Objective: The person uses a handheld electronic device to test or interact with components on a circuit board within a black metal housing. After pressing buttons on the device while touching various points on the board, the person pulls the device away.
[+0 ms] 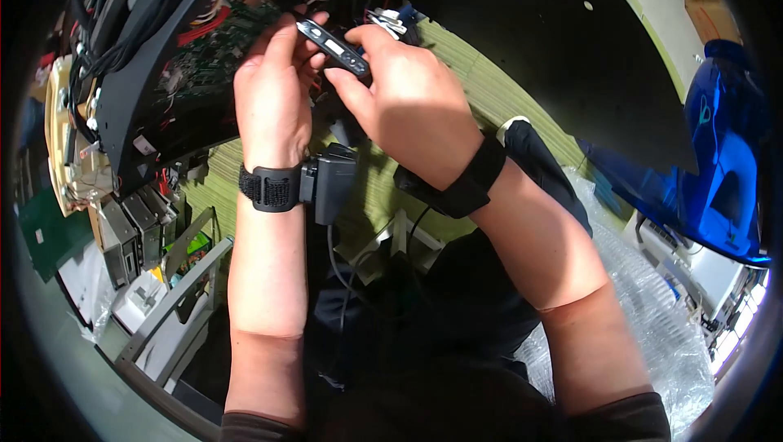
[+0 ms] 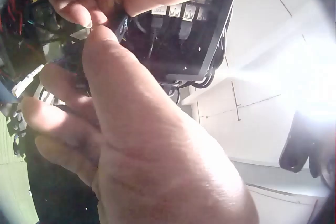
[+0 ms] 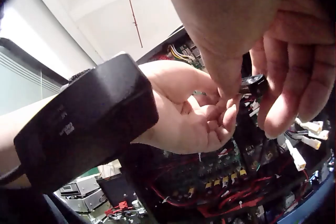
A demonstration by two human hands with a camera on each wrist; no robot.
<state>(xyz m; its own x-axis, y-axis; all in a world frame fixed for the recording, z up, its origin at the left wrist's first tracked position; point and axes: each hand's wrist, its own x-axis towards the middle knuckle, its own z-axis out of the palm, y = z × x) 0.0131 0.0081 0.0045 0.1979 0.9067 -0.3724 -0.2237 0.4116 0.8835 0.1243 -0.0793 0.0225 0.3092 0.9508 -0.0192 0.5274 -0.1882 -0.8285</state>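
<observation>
A small black bar-shaped piece (image 1: pixel 334 48) with pale markings along its face is held between both hands over the dark cabinet full of wires. My left hand (image 1: pixel 273 95) pinches its upper left end. At the lower right end, my right hand (image 1: pixel 424 103) grips it between thumb and forefinger. In the left wrist view, fingers of both hands cover most of the bar (image 2: pixel 122 28). The right wrist view shows the dark end of the bar (image 3: pixel 255 84) between the right thumb and fingers, with the left fingertips close beside it.
Circuit boards (image 1: pixel 212 67) and red wires (image 3: pixel 231 200) fill the open cabinet. Loose white connectors (image 3: pixel 295 155) hang near the right fingers. Black cables (image 1: pixel 106 18) drape over its side. A large black panel (image 1: pixel 555 42) stands at right, near a blue container (image 1: pixel 726 156). Bubble wrap (image 1: pixel 652 320) lies below.
</observation>
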